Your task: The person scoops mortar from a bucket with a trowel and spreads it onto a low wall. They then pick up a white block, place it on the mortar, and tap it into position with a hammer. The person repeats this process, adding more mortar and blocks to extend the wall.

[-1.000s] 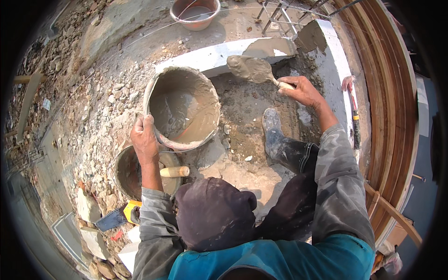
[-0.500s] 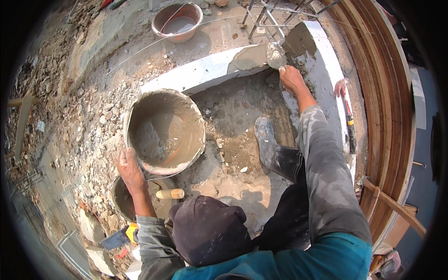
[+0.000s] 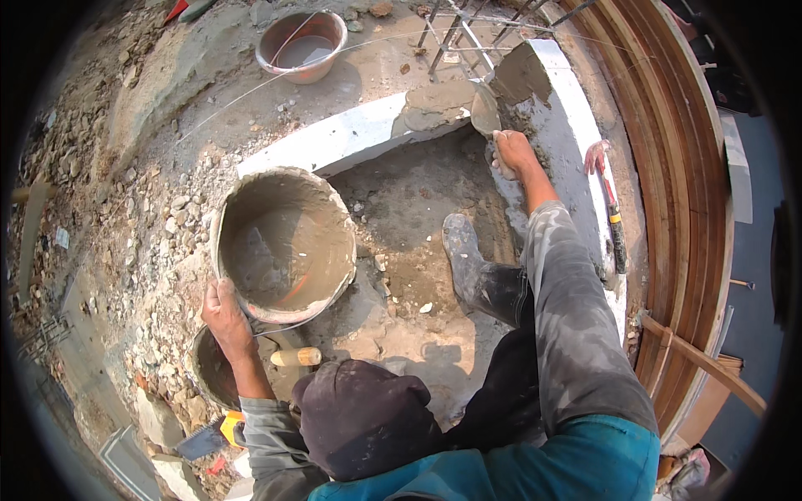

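Observation:
My left hand (image 3: 225, 316) grips the rim of a large mortar-caked bucket (image 3: 288, 238), its fingers hooked over the near left edge. Wet grey mortar lies inside. Far to the right, my right hand (image 3: 515, 156) is closed round the handle of a trowel (image 3: 484, 113). The trowel's blade is tilted at the inner corner of two low white block walls, against the end of the left white block (image 3: 334, 134). Spread mortar (image 3: 434, 104) covers that block's top near the corner. More mortar (image 3: 522, 73) coats the top of the right white block (image 3: 568, 92) beside it.
A bucket of water (image 3: 302, 48) stands beyond the wall. A red-handled tool (image 3: 611, 200) lies on the right wall. Steel bars (image 3: 451, 37) rise behind the corner. Near my left arm are a second bucket (image 3: 213, 367), a wooden handle (image 3: 296, 357) and a saw (image 3: 209, 438).
The trowel blade has turned and tipped down at the corner; the lumpy mortar on it no longer shows. Mortar on the left block looks more spread. My left hand keeps its hold on the bucket.

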Available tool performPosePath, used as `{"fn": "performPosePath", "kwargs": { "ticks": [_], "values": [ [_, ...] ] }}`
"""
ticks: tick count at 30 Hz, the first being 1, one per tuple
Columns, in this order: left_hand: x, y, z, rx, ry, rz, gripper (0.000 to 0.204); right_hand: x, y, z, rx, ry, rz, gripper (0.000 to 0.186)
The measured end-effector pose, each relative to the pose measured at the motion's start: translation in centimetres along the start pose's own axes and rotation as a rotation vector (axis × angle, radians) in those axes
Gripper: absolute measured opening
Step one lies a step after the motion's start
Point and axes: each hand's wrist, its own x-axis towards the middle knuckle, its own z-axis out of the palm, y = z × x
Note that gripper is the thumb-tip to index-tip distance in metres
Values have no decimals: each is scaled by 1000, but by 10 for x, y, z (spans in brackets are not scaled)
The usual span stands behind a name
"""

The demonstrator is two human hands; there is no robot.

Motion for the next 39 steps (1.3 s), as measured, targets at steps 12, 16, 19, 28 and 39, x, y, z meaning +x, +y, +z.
{"fn": "performPosePath", "kwargs": {
  "ticks": [12, 16, 19, 28, 39],
  "values": [
    [-2, 4, -5, -34, 14, -41, 20, 6, -27, 22, 377, -174, 39, 32],
    [7, -10, -9, 36, -28, 36, 21, -26, -13, 44, 225, -99, -43, 32],
    [2, -7, -3, -51, -2, 14, 23, -45, -7, 67, 246, -38, -85, 33],
    [1, -10, -11, -25, 1, -13, 23, -50, -79, 100, 217, -296, -135, 34],
    [4, -13, 7, -118, 16, -27, 13, -140, -12, 60, -177, -161, -316, 34]
  ]
}}
